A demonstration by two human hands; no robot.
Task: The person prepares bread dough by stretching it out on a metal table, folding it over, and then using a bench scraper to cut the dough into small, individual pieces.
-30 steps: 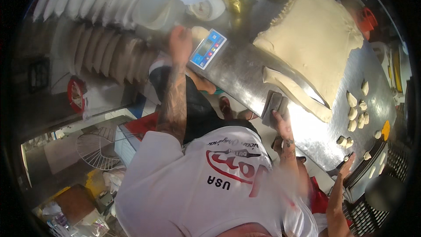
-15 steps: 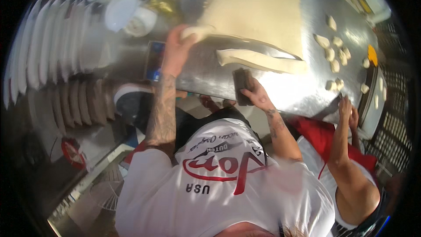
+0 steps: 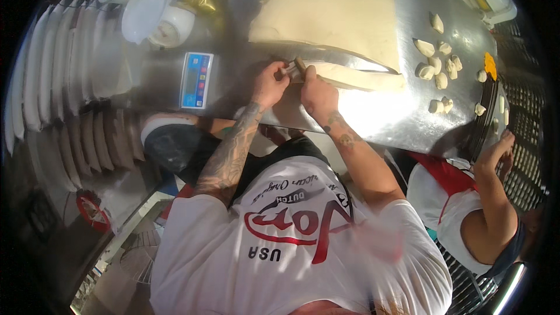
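Note:
A long strip of pale dough (image 3: 356,77) lies on the steel table, just on the near side of a large flat dough sheet (image 3: 332,9). At the strip's left end, the fingers of my left hand (image 3: 271,86) are closed on the dough. Close beside it, my right hand (image 3: 319,94) grips a bench scraper (image 3: 300,65), seen nearly edge-on and standing across the strip near that end. Whether its blade has gone through the dough is hidden by my fingers.
A scale with a blue panel (image 3: 197,80) sits left of my hands. White bowls (image 3: 146,13) stand far left. Several small dough pieces (image 3: 441,64) lie at the right, by an orange scraper-like piece (image 3: 490,66). A co-worker's hand (image 3: 496,150) is at the right edge.
My left hand has left the sheet's near-left corner and come to the strip's end. My right hand has raised the scraper from the table edge onto the strip. The co-worker's hands moved right.

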